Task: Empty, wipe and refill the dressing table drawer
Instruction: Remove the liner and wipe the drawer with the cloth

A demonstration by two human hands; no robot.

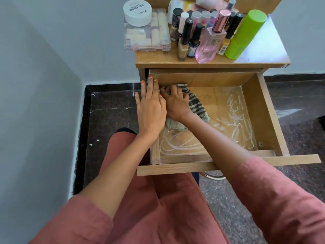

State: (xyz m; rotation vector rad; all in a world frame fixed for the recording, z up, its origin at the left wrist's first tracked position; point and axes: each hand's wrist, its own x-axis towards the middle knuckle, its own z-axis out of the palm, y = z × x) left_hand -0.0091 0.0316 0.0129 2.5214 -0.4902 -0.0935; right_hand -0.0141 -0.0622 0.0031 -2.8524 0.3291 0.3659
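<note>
1. Fingers of left hand (151, 110) straight, lying flat over left wall of pulled-out light wooden drawer (267, 111).
2. Right hand (175, 103): bent fingers grip grey-striped cloth (197, 104) in drawer's back-left corner.
3. White smeary streaks (235, 110) on drawer floor, centre to right.
4. Green cylindrical can (246, 34) on tabletop above, w/ other bottles.

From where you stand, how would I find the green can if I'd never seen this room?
Start at the wooden table top above the open drawer, crowded with cosmetics. Go to the right end of that crowd, just past the pink perfume bottle. The green can is the only lime-green thing there, a plain cylinder far thicker than the slim bottles beside it.
</note>
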